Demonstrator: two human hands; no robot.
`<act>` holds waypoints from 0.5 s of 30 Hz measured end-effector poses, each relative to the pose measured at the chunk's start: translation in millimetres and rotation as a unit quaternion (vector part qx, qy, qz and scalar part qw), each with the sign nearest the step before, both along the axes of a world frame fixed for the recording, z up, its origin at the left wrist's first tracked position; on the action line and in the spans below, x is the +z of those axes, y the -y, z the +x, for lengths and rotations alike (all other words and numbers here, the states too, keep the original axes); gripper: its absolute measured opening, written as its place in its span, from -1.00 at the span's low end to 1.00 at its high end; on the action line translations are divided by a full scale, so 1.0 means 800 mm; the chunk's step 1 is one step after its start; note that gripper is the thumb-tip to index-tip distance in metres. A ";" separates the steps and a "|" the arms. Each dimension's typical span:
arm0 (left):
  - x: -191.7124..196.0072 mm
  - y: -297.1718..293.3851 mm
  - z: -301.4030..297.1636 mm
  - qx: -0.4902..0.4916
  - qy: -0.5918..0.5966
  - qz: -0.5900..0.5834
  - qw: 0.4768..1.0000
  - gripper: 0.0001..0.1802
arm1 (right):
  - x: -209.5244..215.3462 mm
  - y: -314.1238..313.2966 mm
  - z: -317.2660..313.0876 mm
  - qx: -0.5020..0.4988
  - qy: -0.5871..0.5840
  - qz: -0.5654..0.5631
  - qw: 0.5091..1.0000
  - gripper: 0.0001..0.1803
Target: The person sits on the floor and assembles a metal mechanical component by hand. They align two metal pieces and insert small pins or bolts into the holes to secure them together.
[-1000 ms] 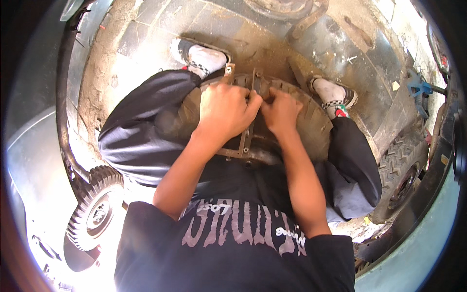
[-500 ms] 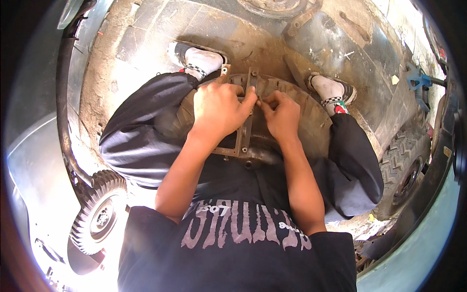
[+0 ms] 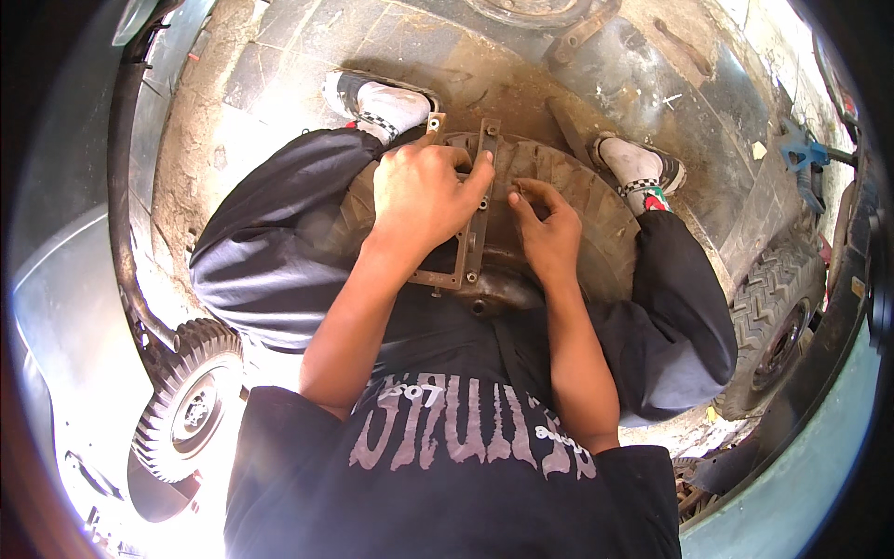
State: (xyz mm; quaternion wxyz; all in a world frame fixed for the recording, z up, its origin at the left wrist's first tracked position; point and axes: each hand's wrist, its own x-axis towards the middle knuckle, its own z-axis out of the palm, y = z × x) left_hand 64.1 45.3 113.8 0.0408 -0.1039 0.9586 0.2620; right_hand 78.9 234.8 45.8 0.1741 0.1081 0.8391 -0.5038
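On the tyre (image 3: 596, 238), my left hand (image 3: 421, 191) grips the metal frame (image 3: 477, 238) — best kept steady — while whether my right hand's (image 3: 548, 224) curled fingers pinch anything, I cannot tell.

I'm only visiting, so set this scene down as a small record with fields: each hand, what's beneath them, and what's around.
Left hand: over a brownish metal frame, thumb on one bar; grip partly hidden
Right hand: right of the frame, thumb and forefinger close together; anything between them is unclear
Beneath the frame: a tyre between the person's legs
Left side: a pale-centred wheel
Right side: another wheel and a blue object
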 end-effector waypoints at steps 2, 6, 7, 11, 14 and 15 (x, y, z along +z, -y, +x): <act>0.000 0.001 0.000 -0.001 0.005 -0.001 1.000 -0.52 | 0.005 0.005 -0.005 0.028 -0.034 0.032 0.999 -0.72; 0.002 0.001 -0.002 -0.005 0.017 -0.003 1.000 -0.52 | 0.000 0.015 -0.015 0.073 -0.095 0.061 0.991 -0.78; 0.003 0.001 -0.002 -0.001 0.020 -0.002 1.000 -0.52 | -0.003 0.018 -0.017 0.078 -0.100 0.057 0.990 -0.79; 0.004 -0.002 -0.004 0.007 0.031 0.005 0.999 -0.53 | -0.009 0.026 -0.017 0.115 -0.163 0.077 0.977 -0.82; 0.003 0.000 0.001 0.011 0.026 0.003 1.000 -0.53 | -0.012 0.021 -0.009 0.129 -0.147 0.080 0.977 -0.84; 0.002 -0.001 0.000 0.011 0.020 0.003 1.000 -0.53 | -0.009 0.017 -0.008 0.135 -0.130 0.087 0.978 -0.84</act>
